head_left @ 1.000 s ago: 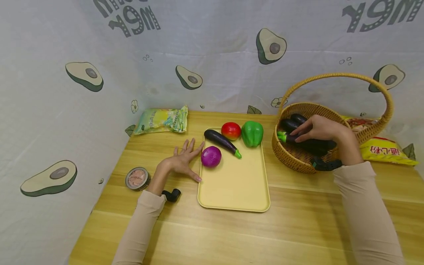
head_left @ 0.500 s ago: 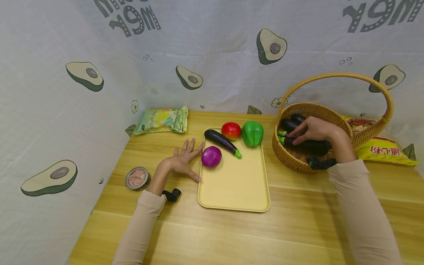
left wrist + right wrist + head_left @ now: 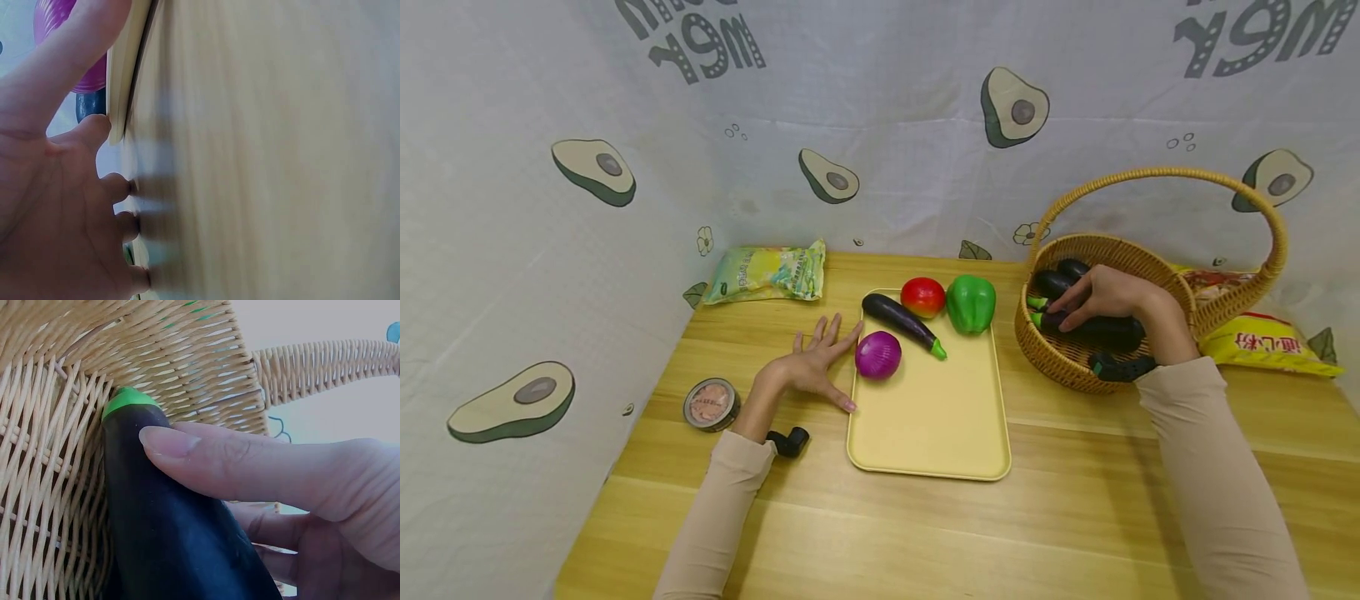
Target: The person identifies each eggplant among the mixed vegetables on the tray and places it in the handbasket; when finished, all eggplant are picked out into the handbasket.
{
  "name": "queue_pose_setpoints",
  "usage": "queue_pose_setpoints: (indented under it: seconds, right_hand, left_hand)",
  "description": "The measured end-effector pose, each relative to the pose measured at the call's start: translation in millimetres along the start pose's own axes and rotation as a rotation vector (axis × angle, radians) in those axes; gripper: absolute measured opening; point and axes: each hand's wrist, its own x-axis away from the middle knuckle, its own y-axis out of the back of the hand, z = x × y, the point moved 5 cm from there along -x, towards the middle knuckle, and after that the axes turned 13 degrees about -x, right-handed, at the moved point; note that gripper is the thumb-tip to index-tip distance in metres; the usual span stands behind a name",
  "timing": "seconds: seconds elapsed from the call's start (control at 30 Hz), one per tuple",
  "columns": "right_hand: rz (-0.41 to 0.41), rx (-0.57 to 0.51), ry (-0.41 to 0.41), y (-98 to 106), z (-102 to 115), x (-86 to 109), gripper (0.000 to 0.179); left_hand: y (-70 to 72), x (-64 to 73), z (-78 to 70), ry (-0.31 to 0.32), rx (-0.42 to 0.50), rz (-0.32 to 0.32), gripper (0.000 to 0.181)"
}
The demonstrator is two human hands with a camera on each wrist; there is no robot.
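Note:
My right hand [image 3: 1116, 293] reaches into the wicker basket [image 3: 1054, 357] and grips an eggplant [image 3: 175, 519] near its green stem end. In the right wrist view the thumb lies along the near side of the eggplant, with the other fingers behind it. More dark eggplants [image 3: 1051, 283] lie beside it in the basket, partly hidden by my hand. My left hand [image 3: 805, 367] is spread on the table, its thumb and index fingertips at the left rim of the yellow tray [image 3: 928, 425]. On the tray sit a purple onion [image 3: 877, 355] and an eggplant [image 3: 901, 318].
A red fruit [image 3: 922, 297] and a green bell pepper [image 3: 972, 304] sit at the tray's back edge. A round tin [image 3: 711, 405] stands left of my left wrist. Behind are a green packet [image 3: 767, 272] and, beyond the basket, a yellow packet [image 3: 1262, 346]. The basket handle [image 3: 1165, 173] arches high.
My right hand has shifted slightly left inside the basket, and the eggplant under it has moved a little with it. A second green stem now shows. My left hand stays put.

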Motion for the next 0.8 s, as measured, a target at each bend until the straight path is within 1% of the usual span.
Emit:
queue_pose_setpoints:
  seconds: [0.23, 0.4, 0.63, 0.8]
  right_hand:
    - [0.016, -0.02, -0.011, -5.5, -2.5, -0.8, 0.038]
    - [0.021, -0.029, -0.023, -6.7, -0.2, 0.1, 0.039]
    - [0.07, -0.064, -0.051, -6.1, 0.5, -0.3, 0.039]
    - [0.081, -0.078, -0.068, -6.1, -1.6, -1.9, 0.038]
  left_hand:
    - [0.5, 0.7, 0.1, -0.003, 0.001, -0.009, 0.133]
    - [0.4, 0.0, 1.2, -0.002, 0.001, -0.012, 0.133]
    - [0.6, 0.6, 0.1, -0.001, 0.005, -0.014, 0.134]
    - [0.7, 0.6, 0.0, -0.006, 0.005, -0.016, 0.134]
